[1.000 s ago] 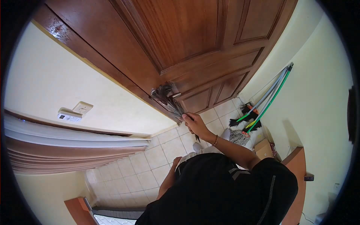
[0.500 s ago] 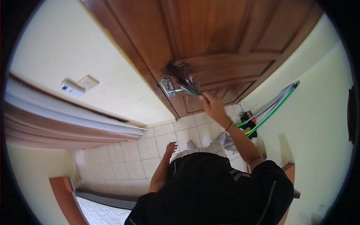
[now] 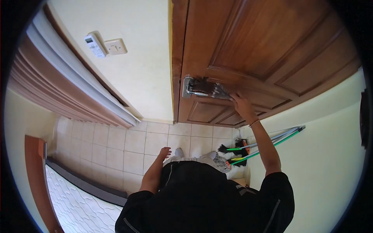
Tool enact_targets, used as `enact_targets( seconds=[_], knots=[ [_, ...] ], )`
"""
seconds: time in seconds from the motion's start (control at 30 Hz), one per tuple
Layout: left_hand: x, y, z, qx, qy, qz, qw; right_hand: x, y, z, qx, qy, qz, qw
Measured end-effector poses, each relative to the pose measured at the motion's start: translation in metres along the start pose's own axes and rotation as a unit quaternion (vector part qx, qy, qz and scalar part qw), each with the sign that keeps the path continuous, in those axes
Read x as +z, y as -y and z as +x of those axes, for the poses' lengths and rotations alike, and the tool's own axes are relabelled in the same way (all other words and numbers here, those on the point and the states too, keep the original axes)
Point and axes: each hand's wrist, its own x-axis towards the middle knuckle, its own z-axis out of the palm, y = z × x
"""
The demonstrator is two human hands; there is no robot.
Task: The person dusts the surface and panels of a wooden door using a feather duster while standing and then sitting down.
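Note:
My right hand point(image 3: 243, 108) is closed around the handle end of a feather duster point(image 3: 219, 91), whose dark feathers lie against the door handle point(image 3: 189, 87). The metal handle and its plate sit near the left edge of the brown wooden door point(image 3: 248, 46); the feathers cover part of them. Low at my left side hangs my left hand point(image 3: 165, 152), empty, with its fingers apart above the tiled floor.
Brooms and a mop with green and grey poles point(image 3: 268, 144) lean at the right wall. On the left are a light switch point(image 3: 115, 46), a remote point(image 3: 95, 46), a curtain point(image 3: 62, 73) and a mattress point(image 3: 81, 198).
The view has turned, so the door handle appears further left than the duster grip. The duster's feathers have moved from above the handle down onto it. My left hand has come out from my side.

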Motion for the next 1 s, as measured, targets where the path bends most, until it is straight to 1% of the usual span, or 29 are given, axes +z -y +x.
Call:
enact_targets(
  seconds=[0.03, 0.13, 0.17, 0.23, 0.27, 0.33, 0.37, 0.43, 0.47, 0.53, 0.63, 0.73, 0.77, 0.8, 0.83, 0.9, 0.97, 1.0],
  knots=[
    [0.001, 0.002, -0.003, -0.018, -0.03, -0.029, 0.999, 0.008, -0.002, -0.002, -0.006, 0.01, 0.008, 1.0],
    [0.006, 0.005, -0.011, -0.02, -0.089, -0.031, 0.995, 0.023, -0.014, -0.008, -0.015, 0.037, 0.043, 0.998],
    [0.009, 0.008, -0.015, -0.018, -0.122, -0.034, 0.992, 0.029, -0.016, -0.008, -0.002, 0.039, 0.08, 0.996],
    [0.008, 0.012, -0.017, -0.03, -0.125, -0.049, 0.991, 0.038, -0.019, -0.009, 0.028, 0.043, 0.151, 0.987],
    [0.009, 0.016, -0.019, -0.036, -0.124, -0.056, 0.99, 0.041, -0.023, -0.011, 0.015, 0.051, 0.139, 0.989],
    [-0.001, 0.031, -0.009, -0.018, -0.104, -0.053, 0.993, 0.039, -0.014, -0.012, -0.011, 0.062, 0.117, 0.991],
    [-0.004, 0.035, -0.006, -0.008, -0.094, -0.051, 0.994, 0.043, -0.012, -0.013, 0.003, 0.047, 0.131, 0.99],
    [0.003, 0.024, -0.015, -0.027, -0.132, -0.046, 0.99, 0.061, -0.016, -0.017, 0.029, 0.015, 0.159, 0.987],
    [0.008, 0.019, -0.02, -0.037, -0.151, -0.044, 0.987, 0.067, -0.019, -0.02, 0.032, 0.05, 0.162, 0.985],
    [0.012, 0.014, -0.024, -0.042, -0.151, -0.04, 0.987, 0.078, -0.021, -0.029, 0.039, 0.118, 0.168, 0.978],
    [0.016, 0.008, -0.031, -0.039, -0.154, -0.028, 0.987, 0.095, -0.011, -0.04, 0.088, 0.038, 0.138, 0.986],
    [0.015, 0.017, -0.024, -0.039, -0.132, -0.03, 0.99, 0.098, 0.001, -0.045, 0.038, 0.08, 0.182, 0.979],
    [0.01, 0.023, -0.017, -0.04, -0.12, -0.03, 0.991, 0.098, 0.01, -0.048, 0.053, 0.078, 0.199, 0.975],
    [0.001, 0.036, -0.005, 0.015, -0.111, 0.06, 0.992, 0.097, 0.021, -0.049, 0.069, 0.074, 0.215, 0.971],
    [-0.005, 0.046, 0.003, 0.072, -0.101, 0.149, 0.981, 0.096, 0.031, -0.048, 0.083, 0.069, 0.23, 0.967],
    [-0.005, 0.047, 0.006, 0.113, -0.103, 0.211, 0.966, 0.125, 0.038, -0.053, 0.066, 0.077, 0.239, 0.966],
    [0.002, 0.043, 0.001, 0.081, -0.127, 0.163, 0.975, 0.152, 0.049, -0.065, 0.05, 0.074, 0.261, 0.961],
    [0.005, 0.037, -0.004, 0.044, -0.13, 0.109, 0.985, 0.163, 0.06, -0.069, 0.041, 0.065, 0.277, 0.958]
  ],
)
